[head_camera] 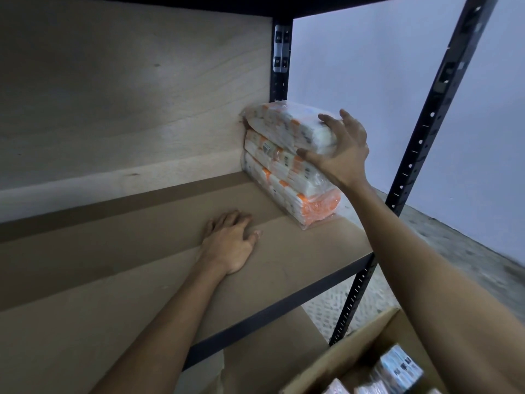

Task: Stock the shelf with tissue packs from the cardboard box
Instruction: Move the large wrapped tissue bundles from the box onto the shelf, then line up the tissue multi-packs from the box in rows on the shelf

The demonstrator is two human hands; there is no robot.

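While the right hand (343, 149) held the near end of the top tissue pack (284, 126) in a wide grip, with the fingers spread over its top and the thumb tucked at its lower edge, the pack sat a bit tilted on two more tissue packs (287, 177). They were in the back right corner of the shelf board (142, 251), right next to the wooden back wall (127, 95). The left hand (230, 243) lay flat on the board with its fingers straight, holding nothing, near the stack but not touching it. Down at the bottom right, the cardboard box (360, 345) stood open with more packs (397, 368) inside. The packs looked light and soft, like small pillows, so a hand could squash them but probably not break them. Their clear plastic wrap looked shiny and may have been slippery. I think the best place to hold one was around its short end, thumb on one side and fingers on the other. Because the top pack leaned, it might have slid off unless it was pushed flat.
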